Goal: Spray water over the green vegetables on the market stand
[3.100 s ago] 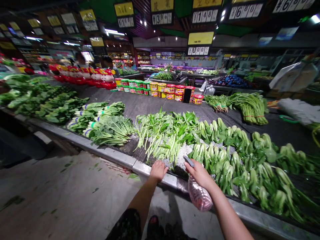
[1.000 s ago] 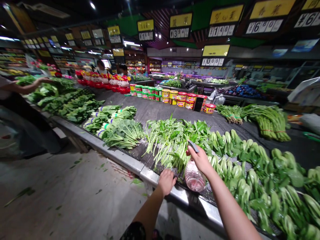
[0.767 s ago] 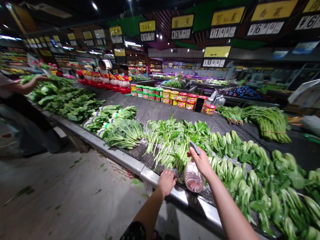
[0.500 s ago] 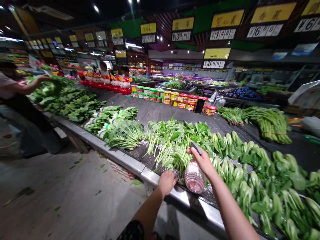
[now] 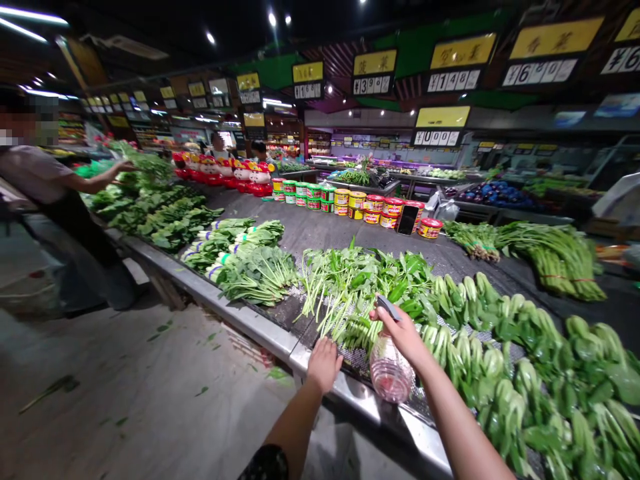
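Note:
My right hand (image 5: pixel 403 333) is closed around the neck and trigger of a clear pinkish spray bottle (image 5: pixel 390 370), held above long-stemmed leafy greens (image 5: pixel 350 287) on the display stand. My left hand (image 5: pixel 324 362) rests with curled fingers on the metal edge (image 5: pixel 260 330) of the stand, holding nothing. Rows of bok choy (image 5: pixel 500 360) lie to the right of the bottle.
Bundled greens (image 5: pixel 245 257) lie further left. A person (image 5: pixel 55 207) at the far left reaches into leafy greens (image 5: pixel 150 200). Colourful tubs (image 5: pixel 365 207) and a dark phone (image 5: pixel 408 219) stand at the back. Price signs hang overhead. The concrete floor (image 5: pixel 125 400) has leaf scraps.
The view has tilted up and right. The bottle rose from below the stand's edge to over the greens. The person at left came into view and lifted greens.

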A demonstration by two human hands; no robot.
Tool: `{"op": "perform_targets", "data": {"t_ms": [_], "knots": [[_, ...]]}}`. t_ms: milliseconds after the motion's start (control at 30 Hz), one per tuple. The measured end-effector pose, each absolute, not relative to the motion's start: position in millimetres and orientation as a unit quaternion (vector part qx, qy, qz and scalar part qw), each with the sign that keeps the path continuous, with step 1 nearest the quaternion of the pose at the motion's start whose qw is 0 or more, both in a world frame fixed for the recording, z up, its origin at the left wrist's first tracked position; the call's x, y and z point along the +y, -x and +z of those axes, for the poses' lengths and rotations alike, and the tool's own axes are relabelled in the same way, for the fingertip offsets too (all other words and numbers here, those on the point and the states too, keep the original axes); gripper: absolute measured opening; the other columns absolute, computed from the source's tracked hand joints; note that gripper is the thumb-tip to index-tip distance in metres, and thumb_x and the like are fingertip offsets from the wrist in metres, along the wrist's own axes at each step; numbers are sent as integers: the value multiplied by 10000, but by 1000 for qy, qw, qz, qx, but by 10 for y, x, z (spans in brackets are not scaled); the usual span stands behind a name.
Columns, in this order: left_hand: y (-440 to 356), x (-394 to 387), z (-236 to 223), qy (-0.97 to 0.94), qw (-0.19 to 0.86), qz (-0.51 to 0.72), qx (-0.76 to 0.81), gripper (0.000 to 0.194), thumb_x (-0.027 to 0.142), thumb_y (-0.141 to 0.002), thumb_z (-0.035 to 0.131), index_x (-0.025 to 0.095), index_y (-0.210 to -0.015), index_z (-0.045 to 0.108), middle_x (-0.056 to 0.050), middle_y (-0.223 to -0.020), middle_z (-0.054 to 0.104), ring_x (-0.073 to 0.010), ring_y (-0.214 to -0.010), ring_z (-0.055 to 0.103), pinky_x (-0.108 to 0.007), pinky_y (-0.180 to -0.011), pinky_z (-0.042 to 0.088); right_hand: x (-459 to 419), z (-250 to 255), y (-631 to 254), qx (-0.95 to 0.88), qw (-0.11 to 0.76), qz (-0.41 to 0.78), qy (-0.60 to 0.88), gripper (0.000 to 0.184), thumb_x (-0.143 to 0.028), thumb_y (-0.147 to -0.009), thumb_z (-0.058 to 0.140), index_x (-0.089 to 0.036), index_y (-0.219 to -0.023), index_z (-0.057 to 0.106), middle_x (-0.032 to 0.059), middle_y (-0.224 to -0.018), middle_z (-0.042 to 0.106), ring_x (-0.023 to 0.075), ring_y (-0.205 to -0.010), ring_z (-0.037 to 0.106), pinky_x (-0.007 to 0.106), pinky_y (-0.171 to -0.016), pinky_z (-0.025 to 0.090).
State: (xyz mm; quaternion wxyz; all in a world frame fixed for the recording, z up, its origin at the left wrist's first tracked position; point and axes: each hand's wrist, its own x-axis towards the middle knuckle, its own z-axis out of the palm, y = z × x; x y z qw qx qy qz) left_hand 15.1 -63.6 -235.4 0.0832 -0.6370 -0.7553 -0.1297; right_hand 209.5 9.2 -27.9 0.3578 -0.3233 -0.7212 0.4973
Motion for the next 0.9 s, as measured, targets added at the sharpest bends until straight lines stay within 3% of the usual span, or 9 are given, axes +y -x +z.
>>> {"op": "perform_targets", "data": {"t_ms": [133,267,500,667,900], "knots": [[-161,-645,-2391,635,92,-138,-755,462,377,-906,282,129,-1184,556,-106,-1235,571,-234,-1232,434,-421,-1076,271,95,-264,-2028,-710,372,492,340,443,-537,-842,437,-182,-1047,603,74,-824,654,205,-696,592,324,-569,503],[-166,-649,-2404,635,98,-148,-752,461,376,-906,285,129,-1178,564,-102,-1230,577,-234,-1233,433,-418,-1075,277,114,-308,-1973,-725,370,460,354,463,-565,-837,420,-163,-922,634,57,-708,644,190,-606,572,311,-527,475],[-173,-665,-2392,637,108,-162,-746,461,360,-899,292,116,-1186,557,-110,-1223,579,-238,-1228,439,-421,-1071,291,200,-327,-1839,-721,394,445,356,499,-574,-819,442,-167,-1049,618,70,-822,655,184,-605,569,313,-531,476],[-170,-657,-2400,634,98,-167,-748,459,364,-897,303,114,-1197,544,-106,-1227,577,-232,-1239,426,-420,-1076,287,210,-257,-1713,-700,392,499,329,546,-558,-816,456,-180,-1202,537,77,-850,661,178,-582,570,312,-508,483],[-141,-661,-2476,643,96,-190,-735,432,342,-893,319,130,-1197,540,-105,-1241,568,-225,-1248,418,-421,-1073,296,228,-390,-1583,-671,405,520,340,528,-565,-831,430,-172,-1160,558,63,-736,637,209,-629,595,314,-484,474]]}}
